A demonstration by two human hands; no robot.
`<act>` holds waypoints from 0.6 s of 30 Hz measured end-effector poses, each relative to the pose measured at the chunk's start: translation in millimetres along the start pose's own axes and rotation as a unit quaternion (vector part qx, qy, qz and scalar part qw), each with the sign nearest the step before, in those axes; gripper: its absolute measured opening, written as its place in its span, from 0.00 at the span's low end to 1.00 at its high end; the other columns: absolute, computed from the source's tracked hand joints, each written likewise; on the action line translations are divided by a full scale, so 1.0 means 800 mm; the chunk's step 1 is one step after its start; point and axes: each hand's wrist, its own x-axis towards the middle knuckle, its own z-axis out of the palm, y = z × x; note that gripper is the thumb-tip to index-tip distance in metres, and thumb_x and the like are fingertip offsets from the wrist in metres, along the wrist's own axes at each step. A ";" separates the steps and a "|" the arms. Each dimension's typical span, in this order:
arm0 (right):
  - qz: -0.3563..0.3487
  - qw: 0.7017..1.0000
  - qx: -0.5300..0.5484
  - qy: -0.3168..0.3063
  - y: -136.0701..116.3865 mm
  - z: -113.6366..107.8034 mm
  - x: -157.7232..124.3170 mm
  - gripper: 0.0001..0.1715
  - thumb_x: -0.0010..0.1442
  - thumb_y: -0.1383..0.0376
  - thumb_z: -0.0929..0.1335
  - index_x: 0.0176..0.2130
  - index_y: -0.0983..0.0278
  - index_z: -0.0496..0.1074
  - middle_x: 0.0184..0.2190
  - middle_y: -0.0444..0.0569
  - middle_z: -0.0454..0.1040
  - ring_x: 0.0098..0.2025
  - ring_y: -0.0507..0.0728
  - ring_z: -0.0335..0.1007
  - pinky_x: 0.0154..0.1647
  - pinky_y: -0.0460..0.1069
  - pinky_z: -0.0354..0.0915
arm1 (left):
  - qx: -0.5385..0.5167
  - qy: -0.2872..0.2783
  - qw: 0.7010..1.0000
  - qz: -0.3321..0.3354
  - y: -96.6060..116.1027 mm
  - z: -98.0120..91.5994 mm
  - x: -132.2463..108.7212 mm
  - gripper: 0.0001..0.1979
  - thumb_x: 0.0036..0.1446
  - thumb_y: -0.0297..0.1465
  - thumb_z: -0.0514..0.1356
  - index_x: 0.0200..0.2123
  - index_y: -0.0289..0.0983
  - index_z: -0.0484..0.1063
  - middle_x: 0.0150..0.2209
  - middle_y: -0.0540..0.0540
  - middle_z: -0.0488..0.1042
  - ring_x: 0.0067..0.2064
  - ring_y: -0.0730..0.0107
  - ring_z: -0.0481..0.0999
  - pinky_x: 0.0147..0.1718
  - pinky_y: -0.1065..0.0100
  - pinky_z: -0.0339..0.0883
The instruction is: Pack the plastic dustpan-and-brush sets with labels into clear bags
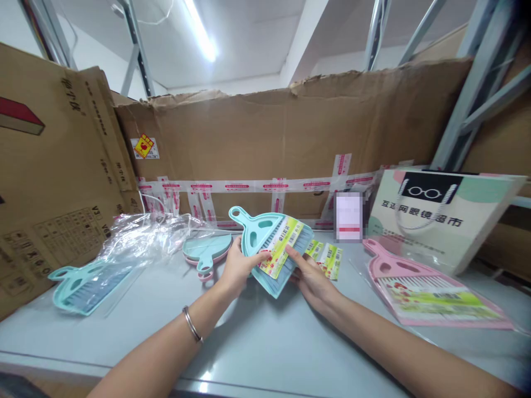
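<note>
Both hands hold up a mint-green dustpan and brush set [252, 235] above the middle of the table. My left hand [240, 265] grips its left edge, the thumb lying across a yellow-green printed label card [282, 249]. On the right side, my right hand [311, 276] pinches the card and set between thumb and fingers. The brush bristles lie over the pan, partly behind the card. More label cards [332, 260] rest on the table just behind my right hand. To the left of my left hand lie stacked dustpans [213, 246], mint over pink.
A mint brush set [87, 287] lies at left near crumpled clear plastic bags [141, 237]. A bagged pink dustpan set [435, 287] lies at right before a paper carrier bag [440, 215]. Cardboard boxes [249, 138] wall the back and left of the grey table [257, 342].
</note>
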 end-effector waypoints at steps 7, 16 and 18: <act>0.061 0.990 0.122 -0.025 -0.014 0.003 -0.003 0.19 0.49 0.66 0.71 0.43 0.64 0.69 0.31 0.47 0.78 0.32 0.55 0.75 0.35 0.51 0.71 | 0.016 -0.008 1.000 0.004 -0.005 0.006 -0.005 0.32 0.31 0.30 0.71 0.42 0.35 0.63 0.40 0.43 0.74 0.38 0.64 0.75 0.38 0.64 0.70; 0.037 0.990 0.130 0.041 -0.011 0.004 -0.006 0.17 0.48 0.70 0.71 0.41 0.64 0.71 0.29 0.45 0.79 0.30 0.55 0.76 0.33 0.49 0.73 | 0.359 0.224 0.873 0.242 0.051 -0.097 0.052 0.22 0.53 0.39 0.57 0.49 0.37 0.61 0.46 0.39 0.70 0.50 0.58 0.67 0.48 0.57 0.60; 0.038 0.990 0.127 0.040 -0.010 0.003 -0.006 0.16 0.48 0.70 0.71 0.40 0.65 0.71 0.28 0.46 0.79 0.31 0.56 0.76 0.34 0.50 0.73 | 0.537 0.320 0.752 0.209 0.058 -0.144 0.067 0.23 0.52 0.39 0.58 0.49 0.35 0.62 0.52 0.34 0.65 0.55 0.48 0.59 0.51 0.49 0.53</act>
